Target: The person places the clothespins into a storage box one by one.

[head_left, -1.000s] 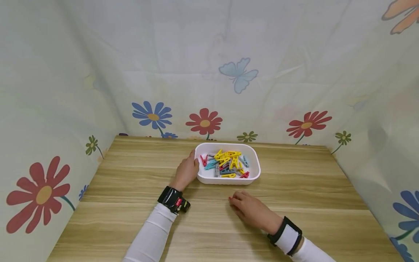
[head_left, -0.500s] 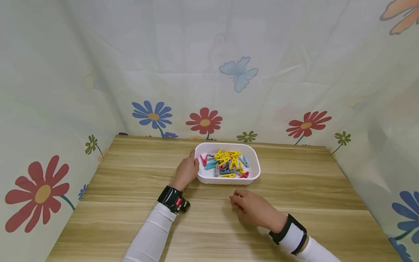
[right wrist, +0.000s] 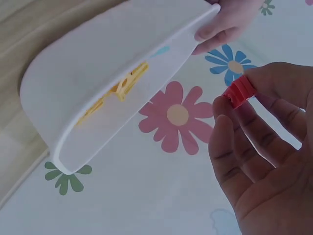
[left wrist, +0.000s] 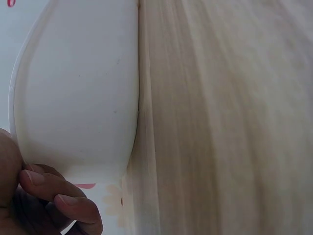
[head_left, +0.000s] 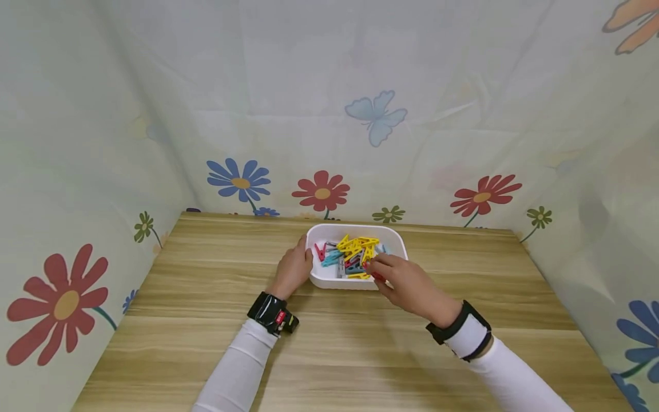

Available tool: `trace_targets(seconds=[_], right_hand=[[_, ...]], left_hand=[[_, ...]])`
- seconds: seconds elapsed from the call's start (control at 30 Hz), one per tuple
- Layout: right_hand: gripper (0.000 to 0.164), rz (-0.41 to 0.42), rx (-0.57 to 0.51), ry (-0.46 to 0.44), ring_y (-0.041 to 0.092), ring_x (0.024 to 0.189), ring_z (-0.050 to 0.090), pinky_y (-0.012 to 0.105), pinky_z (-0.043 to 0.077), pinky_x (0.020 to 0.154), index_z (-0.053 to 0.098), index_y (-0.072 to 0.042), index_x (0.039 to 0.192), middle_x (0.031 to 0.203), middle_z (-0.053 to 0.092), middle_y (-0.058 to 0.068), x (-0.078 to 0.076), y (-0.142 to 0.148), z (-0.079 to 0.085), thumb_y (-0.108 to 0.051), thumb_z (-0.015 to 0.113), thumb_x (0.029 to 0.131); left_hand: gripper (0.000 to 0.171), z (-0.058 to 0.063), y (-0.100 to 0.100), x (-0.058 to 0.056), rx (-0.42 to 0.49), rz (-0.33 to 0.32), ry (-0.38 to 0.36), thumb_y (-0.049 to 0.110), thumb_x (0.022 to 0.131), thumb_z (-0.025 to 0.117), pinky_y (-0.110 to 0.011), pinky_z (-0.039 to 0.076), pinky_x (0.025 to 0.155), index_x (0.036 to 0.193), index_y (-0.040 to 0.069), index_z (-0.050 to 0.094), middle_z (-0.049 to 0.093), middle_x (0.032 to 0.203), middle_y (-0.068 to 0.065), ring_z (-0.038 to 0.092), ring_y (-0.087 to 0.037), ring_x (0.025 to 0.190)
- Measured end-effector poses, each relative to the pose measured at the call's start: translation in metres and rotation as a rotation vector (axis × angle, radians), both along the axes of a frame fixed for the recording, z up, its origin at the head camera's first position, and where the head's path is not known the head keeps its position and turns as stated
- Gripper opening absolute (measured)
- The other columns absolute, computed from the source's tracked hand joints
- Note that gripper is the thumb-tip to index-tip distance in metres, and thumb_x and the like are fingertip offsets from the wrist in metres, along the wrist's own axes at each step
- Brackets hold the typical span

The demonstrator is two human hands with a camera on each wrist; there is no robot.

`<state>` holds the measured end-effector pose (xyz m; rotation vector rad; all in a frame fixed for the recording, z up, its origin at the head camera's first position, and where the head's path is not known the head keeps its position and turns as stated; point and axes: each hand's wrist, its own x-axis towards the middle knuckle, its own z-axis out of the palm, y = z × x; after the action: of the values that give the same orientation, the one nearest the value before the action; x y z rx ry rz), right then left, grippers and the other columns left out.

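A white plastic tub (head_left: 329, 282) sits toward the back of the table, holding yellow, blue, grey and red clothespins (head_left: 352, 250). My left hand (head_left: 292, 269) grips its left end; in the left wrist view the thumb is at the rim and curled fingers (left wrist: 73, 205) lie against the wall. Over the tub's front right corner, my right hand (head_left: 412, 286) pinches a red clothespin (right wrist: 239, 91) between thumb and fingertips. From the right wrist view, the clothespin is up near the rim height, and yellow clothespins (right wrist: 128, 83) show inside the tub.
The wood-grain table (head_left: 329, 355) ends at the back against a pale curtain (head_left: 288, 114) printed with flowers and a butterfly. The curtain also hangs along the left and right sides. A black strap with a small device (head_left: 273, 313) is on the left wrist.
My right hand has risen from the table in front of the tub and moved forward over its front right corner, carrying the red clothespin. The left hand and tub have stayed put.
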<state>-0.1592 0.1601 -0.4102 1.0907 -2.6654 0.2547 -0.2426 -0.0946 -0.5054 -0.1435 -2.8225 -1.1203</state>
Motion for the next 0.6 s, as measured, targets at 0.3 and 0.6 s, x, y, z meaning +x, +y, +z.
trace_targets(seconds=[0.3, 0.6], right_hand=[[0.028, -0.033, -0.032, -0.013, 0.018, 0.096, 0.067, 0.034, 0.058, 0.084, 0.07, -0.011, 0.111, 0.11, 0.07, 0.005, -0.03, -0.01, 0.006, -0.014, 0.077, 0.084], [0.024, -0.066, -0.004, -0.068, 0.02, 0.095, 0.066, 0.035, 0.057, 0.087, 0.071, -0.01, 0.109, 0.109, 0.07, 0.005, -0.061, -0.027, -0.005, -0.015, 0.075, 0.086]], left_hand=[[0.053, 0.0, -0.001, 0.0, 0.007, -0.004, 0.005, 0.021, 0.103, 0.044, -0.045, 0.054, 0.076, 0.15, -0.001, 0.033, 0.061, 0.131, -0.026, 0.067, -0.029, 0.093], [0.054, 0.0, 0.0, -0.001, 0.011, -0.002, -0.006, 0.022, 0.104, 0.044, -0.041, 0.053, 0.072, 0.151, -0.001, 0.033, 0.06, 0.133, -0.025, 0.067, -0.029, 0.092]])
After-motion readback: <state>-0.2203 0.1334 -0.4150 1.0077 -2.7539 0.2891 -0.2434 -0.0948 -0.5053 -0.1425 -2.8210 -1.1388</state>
